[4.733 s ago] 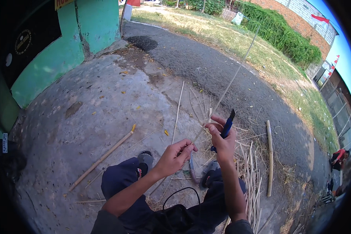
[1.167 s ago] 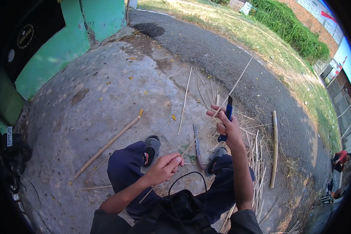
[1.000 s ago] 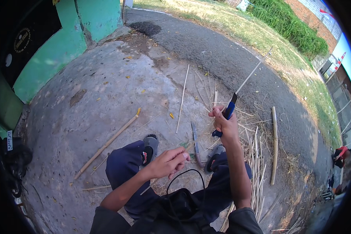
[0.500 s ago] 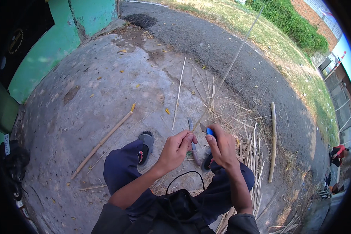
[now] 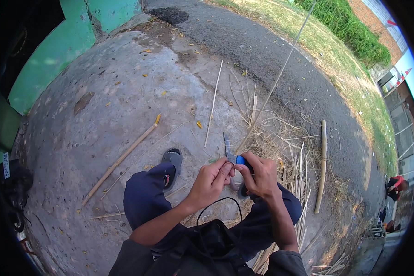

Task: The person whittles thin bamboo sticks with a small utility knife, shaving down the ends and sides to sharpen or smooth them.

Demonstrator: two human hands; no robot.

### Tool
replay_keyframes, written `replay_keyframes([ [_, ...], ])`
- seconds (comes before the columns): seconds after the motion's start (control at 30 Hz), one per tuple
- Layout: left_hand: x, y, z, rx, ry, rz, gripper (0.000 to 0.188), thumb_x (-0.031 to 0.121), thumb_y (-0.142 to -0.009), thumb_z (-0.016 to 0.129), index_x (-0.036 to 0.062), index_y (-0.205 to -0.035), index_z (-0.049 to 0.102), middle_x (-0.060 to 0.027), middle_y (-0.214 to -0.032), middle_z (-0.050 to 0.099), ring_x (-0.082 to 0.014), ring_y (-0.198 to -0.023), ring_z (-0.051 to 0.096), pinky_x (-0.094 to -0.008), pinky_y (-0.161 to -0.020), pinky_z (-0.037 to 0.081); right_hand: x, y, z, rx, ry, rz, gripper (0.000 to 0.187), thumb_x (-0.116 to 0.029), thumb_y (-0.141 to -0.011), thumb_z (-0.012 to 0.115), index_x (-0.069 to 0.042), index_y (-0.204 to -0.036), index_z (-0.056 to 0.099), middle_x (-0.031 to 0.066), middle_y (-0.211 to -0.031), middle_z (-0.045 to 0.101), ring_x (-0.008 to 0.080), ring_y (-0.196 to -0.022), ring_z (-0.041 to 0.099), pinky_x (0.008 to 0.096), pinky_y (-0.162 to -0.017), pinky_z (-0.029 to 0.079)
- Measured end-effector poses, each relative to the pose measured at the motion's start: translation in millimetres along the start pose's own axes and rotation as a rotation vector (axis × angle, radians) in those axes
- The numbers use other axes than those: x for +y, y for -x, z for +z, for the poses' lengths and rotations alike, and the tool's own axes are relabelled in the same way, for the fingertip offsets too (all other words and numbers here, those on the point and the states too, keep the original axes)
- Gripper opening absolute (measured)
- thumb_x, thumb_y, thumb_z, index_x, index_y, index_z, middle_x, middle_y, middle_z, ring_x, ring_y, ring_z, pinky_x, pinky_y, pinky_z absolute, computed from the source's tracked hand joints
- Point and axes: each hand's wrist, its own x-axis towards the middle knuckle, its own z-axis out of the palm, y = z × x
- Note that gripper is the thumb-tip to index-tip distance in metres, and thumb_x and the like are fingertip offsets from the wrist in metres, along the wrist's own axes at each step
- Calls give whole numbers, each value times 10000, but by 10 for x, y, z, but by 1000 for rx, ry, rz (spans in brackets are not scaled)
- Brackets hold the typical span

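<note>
A long, thin bamboo strip [image 5: 278, 82] slants from my hands up toward the top right. My left hand [image 5: 208, 183] is closed, with its thumb and fingers pinching the strip's near end. My right hand [image 5: 264, 178] is wrapped round a blue-handled knife [image 5: 241, 159], close against the left fingertips; its blade is hidden now. Both hands meet above the ground between my knees. Under them lies a larger knife [image 5: 228, 146] with a grey blade pointing away; its curved handle is partly covered by my hands.
A bamboo stick [image 5: 119, 161] lies to the left, a thicker one [image 5: 323, 165] to the right. Ahead is a thin pale stick [image 5: 214, 103]. Split strips [image 5: 301, 188] and shavings [image 5: 273, 138] cover the ground beside my right leg. Another person [image 5: 395, 186] is at the far right.
My right hand and the blue-handled knife have come lower and nearer to my left hand, hiding the blade. The strip's far end has shifted slightly right.
</note>
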Motion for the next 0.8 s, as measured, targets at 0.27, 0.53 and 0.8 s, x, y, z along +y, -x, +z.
replay_keyframes([
  [0.27, 119, 59, -45, 30, -117, 46, 310, 216, -1154, 490, 27, -926, 584, 40, -693, 485, -24, -619, 414, -232, -547, 344, 15, -66, 42, 162, 84, 48, 234, -306, -985, 741, -83, -1034, 690, 129, -704, 658, 341, -576, 644, 417, -541, 471],
  [0.53, 114, 150, -39, -35, -180, -34, 328, 232, -1147, 499, 29, -910, 601, 42, -702, 516, -30, -637, 456, -235, -581, 376, 194, -198, -171, 409, 94, 109, 258, -320, -1016, 700, -63, -1030, 683, 138, -669, 622, 333, -553, 622, 415, -544, 441],
  [0.8, 282, 184, -59, 19, -405, 128, 287, 170, -1113, 524, 6, -896, 618, -30, -646, 524, -88, -584, 479, -303, -550, 388, 266, -301, -273, 445, 174, 83, 216, -283, -1027, 692, -69, -1008, 675, 128, -658, 610, 305, -558, 628, 399, -541, 441],
])
